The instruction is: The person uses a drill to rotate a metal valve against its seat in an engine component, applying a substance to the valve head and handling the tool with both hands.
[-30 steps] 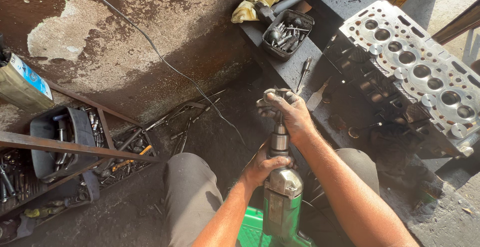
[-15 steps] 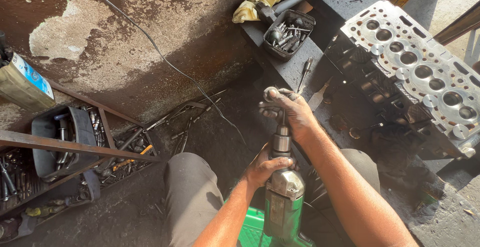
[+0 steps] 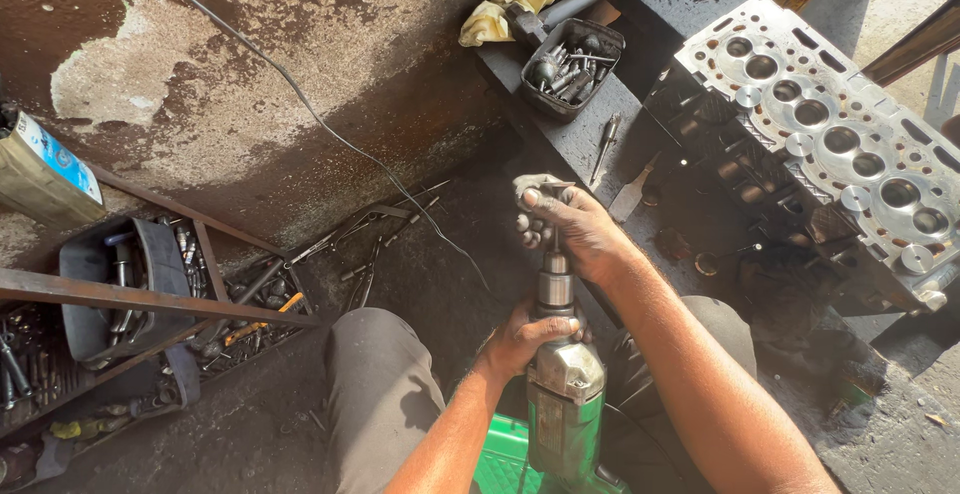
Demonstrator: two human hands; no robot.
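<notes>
Head view: green electric drill [image 3: 565, 404] stood upright between the person's knees, chuck [image 3: 554, 289] pointing away from the camera. Left hand [image 3: 525, 339] was wrapped around the drill's neck just below the chuck, thumb across the front, fingers closed on the housing. Right hand [image 3: 570, 226] was closed tight over a small metal part [image 3: 535, 189] at the tip of the chuck; what sat inside the fist could not be made out. Both hands hovered over the dark oily floor, beside the edge of a low bench [image 3: 570, 134]. On the bench: black tray of small metal parts [image 3: 572, 66], yellow rag [image 3: 500, 12], aluminium cylinder head [image 3: 840, 144] to the right. Tool crate [image 3: 130, 294] lay at far left.
</notes>
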